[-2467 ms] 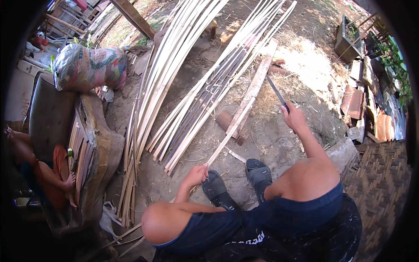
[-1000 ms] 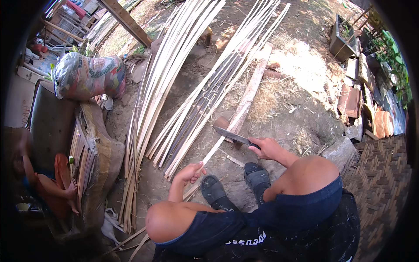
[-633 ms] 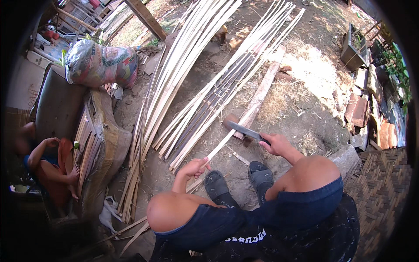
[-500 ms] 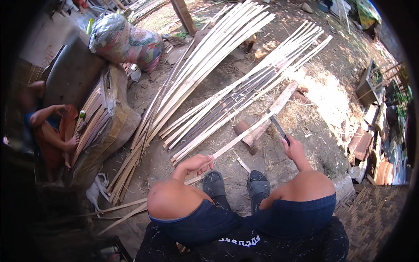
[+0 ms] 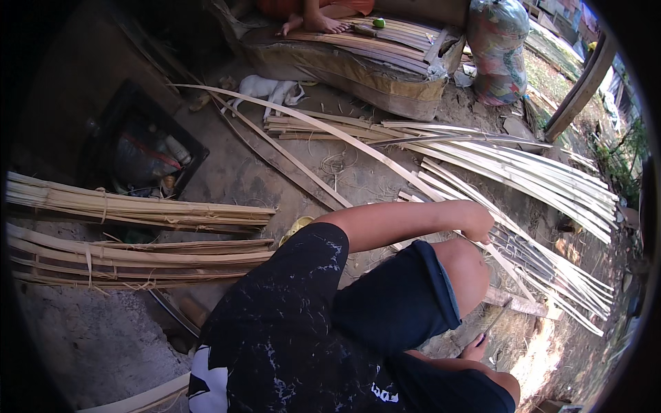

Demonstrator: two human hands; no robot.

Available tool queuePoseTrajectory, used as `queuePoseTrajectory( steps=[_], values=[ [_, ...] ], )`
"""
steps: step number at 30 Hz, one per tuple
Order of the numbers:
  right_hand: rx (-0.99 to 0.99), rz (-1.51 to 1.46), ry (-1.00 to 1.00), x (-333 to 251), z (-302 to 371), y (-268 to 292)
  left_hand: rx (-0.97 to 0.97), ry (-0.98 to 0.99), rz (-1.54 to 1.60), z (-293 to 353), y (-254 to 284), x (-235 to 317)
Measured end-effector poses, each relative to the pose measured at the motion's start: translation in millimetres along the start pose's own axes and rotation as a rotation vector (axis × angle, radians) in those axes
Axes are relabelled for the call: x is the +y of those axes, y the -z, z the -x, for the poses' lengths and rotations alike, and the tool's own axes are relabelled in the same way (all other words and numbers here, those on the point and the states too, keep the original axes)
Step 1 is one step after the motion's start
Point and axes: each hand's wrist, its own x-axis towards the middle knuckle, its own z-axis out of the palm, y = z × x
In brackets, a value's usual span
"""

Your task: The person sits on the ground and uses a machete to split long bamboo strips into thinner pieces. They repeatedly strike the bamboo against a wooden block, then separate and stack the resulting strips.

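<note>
A long, pale bamboo strip (image 5: 348, 141) arcs across the ground from the upper left to beyond my knees. My left hand (image 5: 476, 221) is closed around it above my left knee, its fingers partly turned from view. Past that hand, the strip's far part slants down to a pale piece of wood (image 5: 523, 303) on the ground. Low on the right, beside my right knee, my right hand (image 5: 472, 350) grips a knife (image 5: 482, 339) by its dark handle. The thin blade points up toward the wood and is hard to make out.
Bundles of bamboo strips (image 5: 509, 168) fan out at right. Tied bundles (image 5: 138, 258) lie at left, near a black container (image 5: 196, 162). A small white animal (image 5: 265, 89) lies below a worn bench (image 5: 344, 76) where another person's feet (image 5: 323, 24) rest. A stuffed sack (image 5: 497, 51) stands beside it.
The view has swung to the left, bringing the tied bundles and black container into sight. My left hand still holds the strip, my right hand the knife.
</note>
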Motion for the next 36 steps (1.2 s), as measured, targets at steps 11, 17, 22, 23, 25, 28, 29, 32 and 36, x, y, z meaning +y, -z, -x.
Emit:
queuePoseTrajectory(
  steps=[11, 17, 22, 23, 25, 28, 29, 32, 36],
  values=[
    [0.015, -0.121, 0.100, -47, -40, 49, 0.096, 0.002, 0.031, 43, -63, -59],
    [0.241, -0.060, 0.546, -221, -65, 161, 0.402, -0.086, 0.344, 42, -73, -28],
    [0.282, 0.133, 1.088, -299, -62, 208, 0.459, -0.161, 0.221, 34, -58, 6],
    [0.195, 0.160, 1.078, -320, -60, 208, 0.478, -0.164, 0.242, 38, -55, 13],
    [-0.114, 0.152, 0.947, -337, -60, 208, 0.572, -0.230, 0.278, 44, -50, 19],
    [-0.735, 0.072, 0.464, -347, -66, 210, 0.800, -0.411, 0.338, 51, -46, 24],
    [-0.664, 0.161, 0.630, -345, -67, 209, 0.819, -0.421, 0.350, 59, -46, 20],
    [-0.497, 0.234, 0.792, -336, -64, 207, 1.388, -0.324, 0.272, 96, -50, 2],
    [-0.395, 0.280, 0.835, -325, -59, 212, 1.793, 0.260, 0.506, 149, -93, -68]
  ],
)
